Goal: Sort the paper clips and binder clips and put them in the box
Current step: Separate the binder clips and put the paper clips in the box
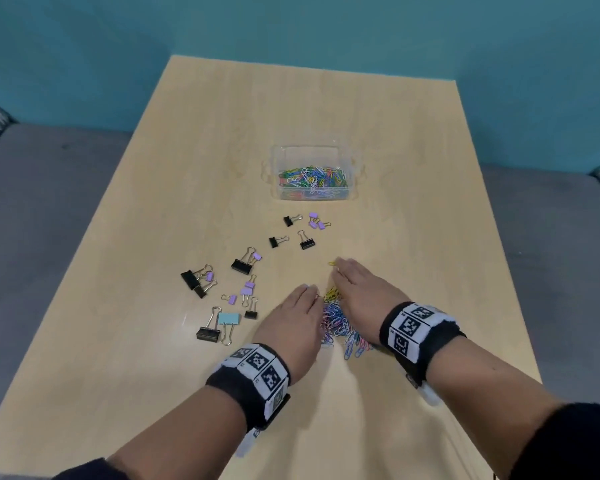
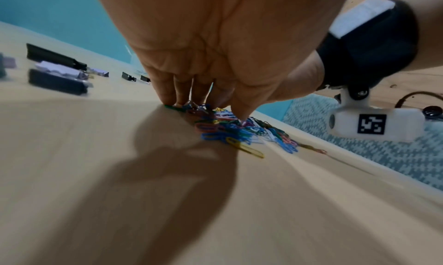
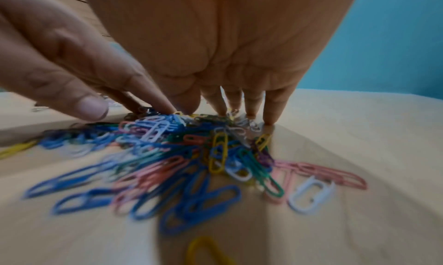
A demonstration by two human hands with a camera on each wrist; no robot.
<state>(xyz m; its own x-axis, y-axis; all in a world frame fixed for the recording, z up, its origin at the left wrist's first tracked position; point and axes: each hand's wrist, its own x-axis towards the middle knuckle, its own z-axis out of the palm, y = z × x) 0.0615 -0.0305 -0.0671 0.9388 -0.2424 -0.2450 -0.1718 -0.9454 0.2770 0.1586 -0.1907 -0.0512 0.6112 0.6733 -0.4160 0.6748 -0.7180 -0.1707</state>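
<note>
A heap of coloured paper clips [image 1: 336, 320] [image 2: 230, 130] [image 3: 191, 161] lies on the wooden table between my two hands. My left hand [image 1: 297, 320] [image 2: 203, 98] stands on its left with straight fingers, tips touching the clips. My right hand [image 1: 357, 289] [image 3: 230, 106] stands on its right, fingers straight and tips down on the far edge of the heap. Neither hand holds anything. A clear plastic box [image 1: 312, 174] with several paper clips inside sits farther back. Black, purple and light blue binder clips [image 1: 243, 265] lie scattered to the left.
The table [image 1: 430, 202] has bare wood to the right of the hands and behind the box. One yellow paper clip [image 1: 332, 263] lies loose by my right fingertips. Grey seating [image 1: 49, 202] borders the table on both sides.
</note>
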